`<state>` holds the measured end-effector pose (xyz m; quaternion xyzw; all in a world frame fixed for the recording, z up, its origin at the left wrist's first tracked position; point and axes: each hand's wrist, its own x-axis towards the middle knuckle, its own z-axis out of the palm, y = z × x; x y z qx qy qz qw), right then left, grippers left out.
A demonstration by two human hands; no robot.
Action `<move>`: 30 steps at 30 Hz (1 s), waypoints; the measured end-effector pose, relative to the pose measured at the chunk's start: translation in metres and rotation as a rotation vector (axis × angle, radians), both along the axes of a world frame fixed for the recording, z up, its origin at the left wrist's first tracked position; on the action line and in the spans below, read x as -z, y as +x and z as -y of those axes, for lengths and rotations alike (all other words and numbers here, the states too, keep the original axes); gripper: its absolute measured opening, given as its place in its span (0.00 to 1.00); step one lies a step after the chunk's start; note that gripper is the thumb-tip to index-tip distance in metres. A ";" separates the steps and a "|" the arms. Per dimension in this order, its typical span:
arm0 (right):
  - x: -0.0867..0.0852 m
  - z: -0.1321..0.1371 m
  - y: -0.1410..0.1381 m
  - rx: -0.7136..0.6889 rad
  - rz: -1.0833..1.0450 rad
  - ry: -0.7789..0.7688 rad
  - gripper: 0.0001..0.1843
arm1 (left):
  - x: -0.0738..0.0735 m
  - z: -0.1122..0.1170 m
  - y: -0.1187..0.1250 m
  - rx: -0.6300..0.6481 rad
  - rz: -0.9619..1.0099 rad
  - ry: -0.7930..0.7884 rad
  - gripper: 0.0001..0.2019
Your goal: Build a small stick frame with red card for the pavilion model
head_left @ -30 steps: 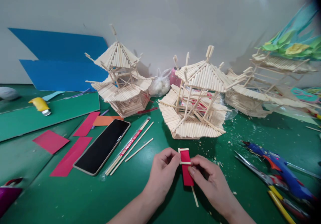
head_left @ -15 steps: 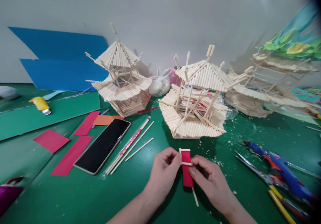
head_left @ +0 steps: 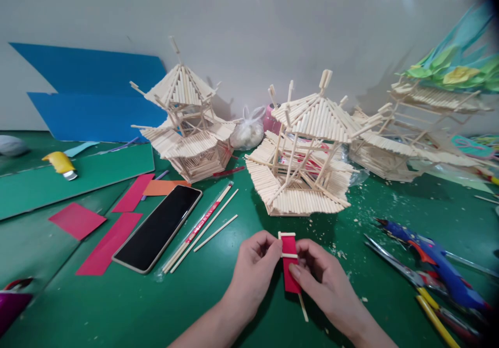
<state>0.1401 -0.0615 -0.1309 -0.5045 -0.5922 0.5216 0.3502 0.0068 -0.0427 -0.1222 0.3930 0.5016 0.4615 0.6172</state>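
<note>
Between my hands is a narrow strip of red paper (head_left: pixel 289 276) with thin wooden sticks on it. Two short sticks cross its upper part, and a longer stick (head_left: pixel 303 307) pokes out below its lower end. My left hand (head_left: pixel 255 262) pinches the left side by the short crosspiece (head_left: pixel 289 256). On the right edge, my right hand (head_left: pixel 322 272) grips the strip, its thumb lying on the red paper. Just beyond stands a two-tiered pavilion model (head_left: pixel 307 166) made of wooden sticks.
A phone (head_left: pixel 159 228), wrapped chopsticks (head_left: pixel 198 228), loose sticks (head_left: pixel 215 233) and red paper pieces (head_left: pixel 111 244) lie left. Pliers (head_left: pixel 405 265) and a blue glue gun (head_left: pixel 436 259) lie right. Other stick pavilions (head_left: pixel 189 124) stand behind, near blue boards (head_left: pixel 97 114).
My right thumb has slid slightly down and left, farther onto the red paper. My left hand keeps its pinch. The view has shifted a little.
</note>
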 end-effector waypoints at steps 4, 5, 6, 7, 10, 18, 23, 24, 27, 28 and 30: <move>0.001 0.000 0.000 0.014 0.027 0.011 0.06 | 0.001 0.000 0.000 0.011 0.005 -0.001 0.11; 0.001 0.000 0.000 0.019 0.032 0.016 0.07 | 0.001 -0.001 0.000 0.011 0.001 0.001 0.11; 0.001 0.000 0.000 0.022 0.035 0.021 0.08 | 0.002 -0.001 0.000 0.009 -0.003 0.002 0.11; 0.001 0.000 0.001 0.023 0.039 0.026 0.08 | 0.002 -0.001 0.000 0.008 -0.008 0.003 0.11; 0.002 0.000 0.002 0.027 0.043 0.041 0.09 | 0.003 -0.001 -0.001 0.009 -0.015 0.001 0.11; 0.001 0.000 0.002 0.031 -0.026 0.035 0.10 | 0.001 0.000 0.001 0.014 -0.069 0.036 0.11; 0.003 0.001 0.002 0.071 -0.065 0.012 0.10 | -0.001 0.001 0.002 0.005 -0.062 0.017 0.11; 0.003 0.001 0.002 0.079 -0.083 0.007 0.10 | -0.002 0.001 0.002 0.007 -0.051 0.007 0.10; 0.001 0.001 0.003 0.097 -0.141 -0.017 0.09 | -0.002 0.001 0.002 0.035 -0.004 -0.037 0.10; 0.000 0.001 0.003 0.101 -0.157 -0.023 0.09 | -0.001 0.001 0.002 0.051 0.015 -0.052 0.10; -0.002 0.001 0.003 0.105 -0.181 -0.036 0.09 | 0.001 0.001 0.001 0.083 0.053 -0.078 0.10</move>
